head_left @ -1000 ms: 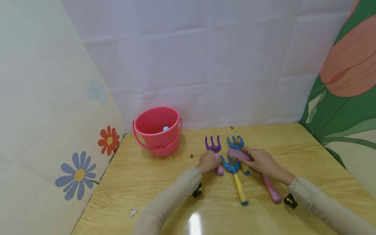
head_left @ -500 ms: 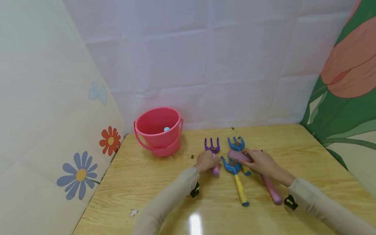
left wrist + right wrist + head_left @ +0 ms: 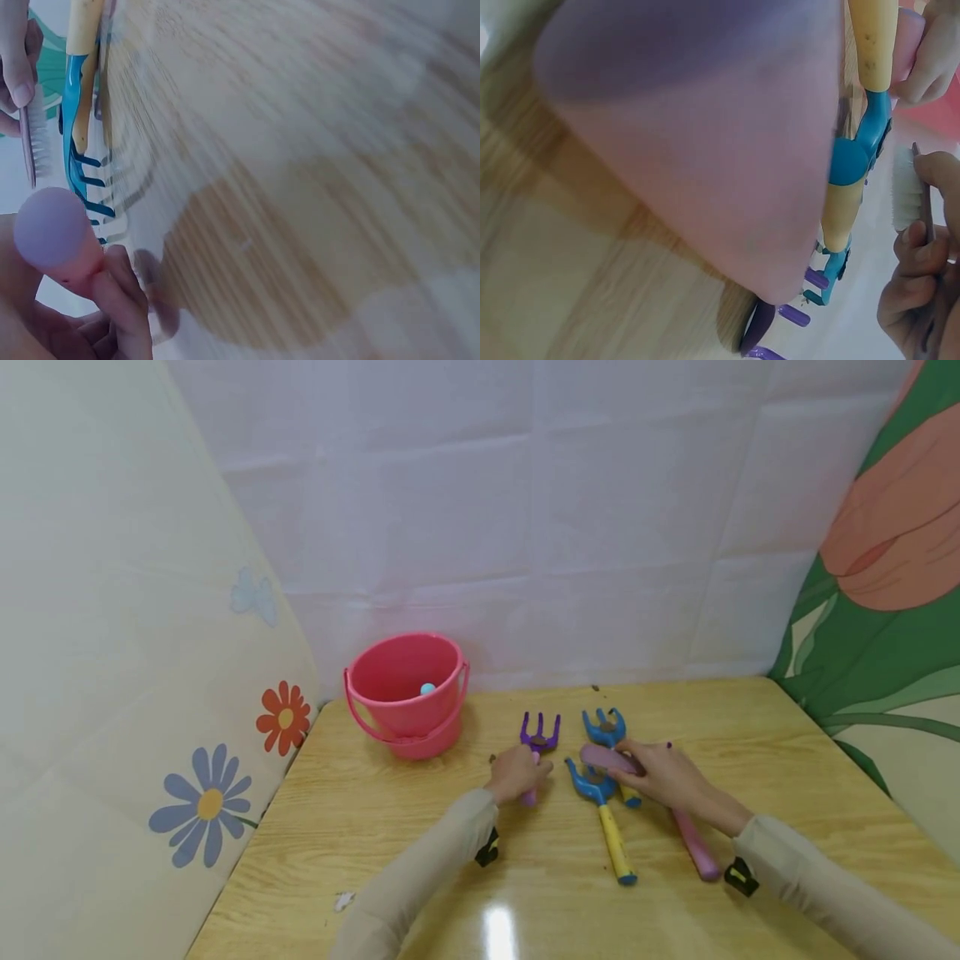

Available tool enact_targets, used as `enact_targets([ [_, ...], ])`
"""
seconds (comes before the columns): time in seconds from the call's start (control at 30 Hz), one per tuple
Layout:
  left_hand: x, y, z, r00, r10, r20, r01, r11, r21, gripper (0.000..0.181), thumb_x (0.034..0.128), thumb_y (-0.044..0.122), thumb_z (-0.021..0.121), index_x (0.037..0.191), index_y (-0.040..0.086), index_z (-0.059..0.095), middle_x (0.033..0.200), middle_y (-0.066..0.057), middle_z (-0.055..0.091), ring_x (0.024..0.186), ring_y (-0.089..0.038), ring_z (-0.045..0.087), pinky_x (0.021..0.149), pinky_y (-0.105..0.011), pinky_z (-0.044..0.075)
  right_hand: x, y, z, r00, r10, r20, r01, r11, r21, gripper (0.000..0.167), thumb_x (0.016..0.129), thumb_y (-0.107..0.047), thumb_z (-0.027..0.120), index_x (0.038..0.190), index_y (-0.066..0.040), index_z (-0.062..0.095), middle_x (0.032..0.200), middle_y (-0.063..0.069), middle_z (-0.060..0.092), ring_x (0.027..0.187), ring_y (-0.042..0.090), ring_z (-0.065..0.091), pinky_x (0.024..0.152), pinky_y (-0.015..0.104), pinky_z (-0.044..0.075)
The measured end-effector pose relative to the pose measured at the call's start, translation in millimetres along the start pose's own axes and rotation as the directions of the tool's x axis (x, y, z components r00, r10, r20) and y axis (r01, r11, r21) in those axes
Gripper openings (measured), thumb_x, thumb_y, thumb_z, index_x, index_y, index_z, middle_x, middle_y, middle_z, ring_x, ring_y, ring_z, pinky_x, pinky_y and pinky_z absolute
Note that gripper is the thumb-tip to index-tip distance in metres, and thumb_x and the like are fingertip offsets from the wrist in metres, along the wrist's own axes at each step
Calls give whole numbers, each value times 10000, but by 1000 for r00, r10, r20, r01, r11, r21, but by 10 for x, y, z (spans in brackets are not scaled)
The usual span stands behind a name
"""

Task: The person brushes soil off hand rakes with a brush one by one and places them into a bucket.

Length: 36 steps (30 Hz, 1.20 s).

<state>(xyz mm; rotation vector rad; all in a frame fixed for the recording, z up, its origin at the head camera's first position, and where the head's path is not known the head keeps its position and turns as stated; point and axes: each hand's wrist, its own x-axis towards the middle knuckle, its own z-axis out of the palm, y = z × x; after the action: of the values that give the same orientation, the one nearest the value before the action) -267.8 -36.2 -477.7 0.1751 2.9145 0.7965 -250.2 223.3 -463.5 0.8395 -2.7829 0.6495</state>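
My left hand (image 3: 516, 772) grips the pink handle of a small purple garden fork (image 3: 538, 743), which lies low over the table, tines pointing away from me. The handle's rounded end (image 3: 52, 225) shows in the left wrist view. In my right hand (image 3: 667, 777) is a brush (image 3: 611, 759) with a mauve back, its white bristles (image 3: 907, 191) clear in the right wrist view. The brush hovers over two blue garden forks with yellow handles, a nearer one (image 3: 611, 827) and a farther one (image 3: 602, 727). Brown bits sit on these forks.
A pink bucket (image 3: 405, 727) with a pale blue round thing (image 3: 427, 689) inside stands at the back left. Another pink handle (image 3: 696, 847) lies under my right wrist. Brown crumbs dot the wooden table (image 3: 360, 810); cloth walls enclose the back and sides.
My left hand has shifted left, drawing the purple fork's handle with it, so the fork lies farther from the blue ones. My right hand and the brush have barely moved.
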Motion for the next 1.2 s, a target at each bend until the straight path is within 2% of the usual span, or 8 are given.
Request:
enact_targets([
  [0.13,5,-44,-11,1000,-11,12,11,1000,-13,428,943,323,645,572,142,532,456,35,498,376,-80,455,410,-214,367,-3,-8,16,1000,-7,0,7,1000,0,380,911,-307,718,1136,-10,642,645,-108,471,483,27,384,434,222,332],
  [0.33,0,-127,-17,1000,11,-17,-11,999,-40,347,911,271,677,630,138,522,535,13,531,391,-84,469,413,-229,414,6,-38,22,1000,-5,-4,5,1000,0,406,916,-320,713,1142,11,645,667,-102,487,505,33,386,446,223,330],
  [0.57,-32,-219,-29,997,67,-50,-71,995,-71,344,901,253,669,609,151,519,479,31,505,411,-103,483,464,-245,402,22,-67,33,1000,7,21,-6,1000,-8,438,931,-347,690,1159,24,640,685,-82,489,527,46,386,459,231,321],
  [0.8,-58,-295,-86,993,94,-68,-101,989,-108,354,902,236,645,582,157,514,417,44,471,387,-104,472,489,-248,404,31,-107,67,999,9,32,-8,999,-34,479,936,-398,671,1181,12,641,699,-75,489,570,67,399,494,245,328],
  [1.2,-103,-425,-198,991,96,-89,-105,990,-98,216,886,241,676,747,121,562,551,13,543,463,-117,517,518,-266,435,79,-123,71,1000,-4,15,4,1000,-12,437,908,-341,716,1174,-2,644,709,-83,503,535,52,390,462,233,332],
])
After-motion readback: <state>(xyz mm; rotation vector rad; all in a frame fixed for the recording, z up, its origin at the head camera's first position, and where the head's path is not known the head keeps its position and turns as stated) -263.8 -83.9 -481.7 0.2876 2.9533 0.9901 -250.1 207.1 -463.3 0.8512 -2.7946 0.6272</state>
